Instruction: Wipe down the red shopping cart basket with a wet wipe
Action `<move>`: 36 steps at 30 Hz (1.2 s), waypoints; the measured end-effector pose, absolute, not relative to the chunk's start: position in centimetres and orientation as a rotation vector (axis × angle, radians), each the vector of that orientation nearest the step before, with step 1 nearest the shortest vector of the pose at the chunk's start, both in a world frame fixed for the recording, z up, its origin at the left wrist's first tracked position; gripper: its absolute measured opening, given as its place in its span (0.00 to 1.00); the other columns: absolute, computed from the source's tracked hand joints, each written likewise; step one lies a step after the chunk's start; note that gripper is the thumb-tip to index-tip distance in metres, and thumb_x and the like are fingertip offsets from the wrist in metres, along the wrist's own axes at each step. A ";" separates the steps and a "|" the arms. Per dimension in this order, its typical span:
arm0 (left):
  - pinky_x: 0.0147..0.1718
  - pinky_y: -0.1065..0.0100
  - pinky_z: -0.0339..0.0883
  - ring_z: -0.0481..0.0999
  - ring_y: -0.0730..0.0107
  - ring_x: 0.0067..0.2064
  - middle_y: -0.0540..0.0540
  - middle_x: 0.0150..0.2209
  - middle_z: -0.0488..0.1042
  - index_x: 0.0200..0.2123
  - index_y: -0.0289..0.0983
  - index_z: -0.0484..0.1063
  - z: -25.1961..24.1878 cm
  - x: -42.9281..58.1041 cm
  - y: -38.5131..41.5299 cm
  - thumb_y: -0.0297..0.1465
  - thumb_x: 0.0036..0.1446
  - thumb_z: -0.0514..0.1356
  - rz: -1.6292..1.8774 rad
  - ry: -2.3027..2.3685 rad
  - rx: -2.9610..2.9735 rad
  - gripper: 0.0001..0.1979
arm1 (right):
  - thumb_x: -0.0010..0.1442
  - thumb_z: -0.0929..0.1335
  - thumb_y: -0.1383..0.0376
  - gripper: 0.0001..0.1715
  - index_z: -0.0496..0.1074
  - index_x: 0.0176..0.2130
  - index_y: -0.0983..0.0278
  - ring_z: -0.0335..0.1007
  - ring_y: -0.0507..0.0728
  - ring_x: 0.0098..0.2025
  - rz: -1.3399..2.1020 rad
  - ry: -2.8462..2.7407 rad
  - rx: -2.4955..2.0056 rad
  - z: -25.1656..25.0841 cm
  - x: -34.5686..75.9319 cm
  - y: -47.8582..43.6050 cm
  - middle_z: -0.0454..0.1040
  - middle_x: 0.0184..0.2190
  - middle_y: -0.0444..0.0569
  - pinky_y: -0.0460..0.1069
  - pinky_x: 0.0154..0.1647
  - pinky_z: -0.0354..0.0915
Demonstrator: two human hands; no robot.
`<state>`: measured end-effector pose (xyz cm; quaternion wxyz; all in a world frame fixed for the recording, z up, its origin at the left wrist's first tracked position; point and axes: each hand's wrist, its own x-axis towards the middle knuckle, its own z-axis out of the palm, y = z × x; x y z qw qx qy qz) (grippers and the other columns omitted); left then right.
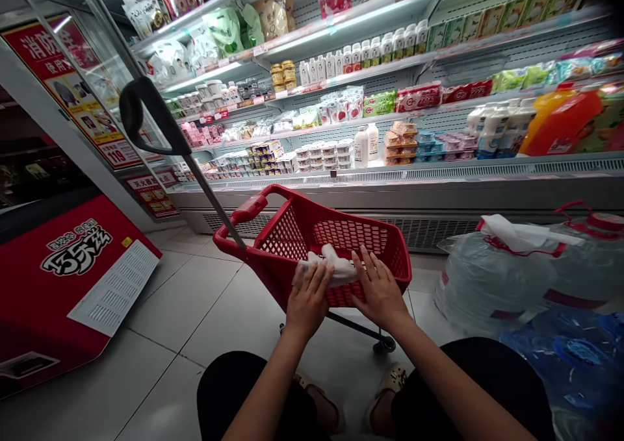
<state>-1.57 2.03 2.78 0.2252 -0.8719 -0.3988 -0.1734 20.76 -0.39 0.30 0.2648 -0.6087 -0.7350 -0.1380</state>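
Observation:
A small red plastic shopping cart (277,278) stands in front of me, with lattice walls and wheels. Over its near rim lies a crumpled white cloth (341,270). My left hand (308,298) rests flat on the cloth's left end, fingers stretched out and close together. At the cloth's right end is my right hand (381,291), fingers extended and thumb apart, against the cart's near side. Neither hand visibly grips anything. A long grey pole with a black loop handle (153,116) rises from the cart's left end.
Behind the cart runs a refrigerated shelf (370,184) stocked with yogurt cups, bottles and pouches. Bagged water jugs (497,272) and blue bottles (575,356) stand close on my right. A red freezer (73,285) is on the left, on the tiled floor (170,376).

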 end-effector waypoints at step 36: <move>0.76 0.50 0.30 0.54 0.59 0.75 0.45 0.74 0.55 0.76 0.38 0.49 5.4 -6.9 4.5 0.23 0.57 0.54 -0.564 -1.323 -2.250 0.43 | 0.68 0.64 0.55 0.55 0.26 0.77 0.63 0.48 0.68 0.75 -0.344 -2.062 -1.593 0.3 21.2 -1.2 0.41 0.78 0.50 0.63 0.69 0.57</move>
